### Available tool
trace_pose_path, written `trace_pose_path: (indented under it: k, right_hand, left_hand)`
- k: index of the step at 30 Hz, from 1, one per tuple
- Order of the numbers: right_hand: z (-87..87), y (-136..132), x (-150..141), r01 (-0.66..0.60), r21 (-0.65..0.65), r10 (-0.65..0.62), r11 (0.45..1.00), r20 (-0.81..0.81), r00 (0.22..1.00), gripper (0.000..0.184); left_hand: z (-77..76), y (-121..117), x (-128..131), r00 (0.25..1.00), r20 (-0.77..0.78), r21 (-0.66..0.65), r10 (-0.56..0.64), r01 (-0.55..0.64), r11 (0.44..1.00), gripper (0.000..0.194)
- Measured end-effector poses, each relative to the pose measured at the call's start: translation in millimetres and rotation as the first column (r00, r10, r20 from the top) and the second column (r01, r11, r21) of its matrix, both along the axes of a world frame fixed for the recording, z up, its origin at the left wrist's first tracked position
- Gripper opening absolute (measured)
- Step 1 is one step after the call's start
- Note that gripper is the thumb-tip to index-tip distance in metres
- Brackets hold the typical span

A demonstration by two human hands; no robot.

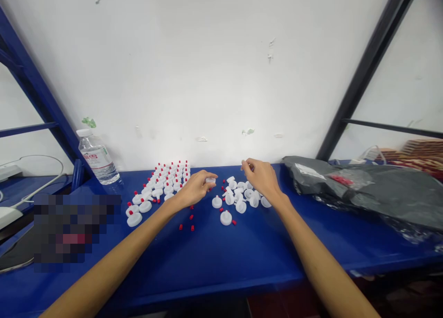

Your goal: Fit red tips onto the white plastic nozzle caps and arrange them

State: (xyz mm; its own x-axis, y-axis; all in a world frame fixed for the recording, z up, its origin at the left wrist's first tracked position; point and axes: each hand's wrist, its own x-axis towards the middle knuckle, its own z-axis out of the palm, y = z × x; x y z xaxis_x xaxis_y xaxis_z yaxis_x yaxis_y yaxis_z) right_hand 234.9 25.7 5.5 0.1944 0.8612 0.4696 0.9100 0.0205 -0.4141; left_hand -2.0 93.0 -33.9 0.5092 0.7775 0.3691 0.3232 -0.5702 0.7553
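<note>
My left hand (pixel 197 189) pinches a white plastic nozzle cap (pixel 210 181) between thumb and fingers, just above the table. My right hand (pixel 260 174) is raised over the far side of a loose heap of white nozzle caps (pixel 241 195); its fingertips are drawn together, and whatever they hold, if anything, is hidden. Left of my left hand, white caps with red tips (pixel 169 179) stand upright in rows. Small loose red tips (pixel 191 217) lie nearer me, and others are scattered beside the heap. Two caps, one of them a round cap (pixel 226 218), sit in front of the heap.
A clear water bottle (pixel 98 157) stands at the back left against the white wall. Grey plastic bags (pixel 374 189) lie on the right, with a small bag of red pieces (pixel 342 179) on top. The blue table (pixel 221 267) has its edge close to me.
</note>
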Motion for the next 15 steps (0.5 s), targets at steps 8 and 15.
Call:
trace_pose_path:
  k: [8,15]
  right_hand:
    - [0.1,0,0,-0.002,-0.001,0.002,1.0,-0.007,1.0,0.038]
    - [-2.8,2,2,-0.009,0.006,0.009,1.0,0.015,1.0,0.038]
  left_hand:
    - [-2.7,-5,0,0.992,-0.122,0.028,-0.037,0.04,0.999,0.036]
    - [4.2,-18,5,0.95,-0.31,0.19,-0.044,0.108,0.976,0.046]
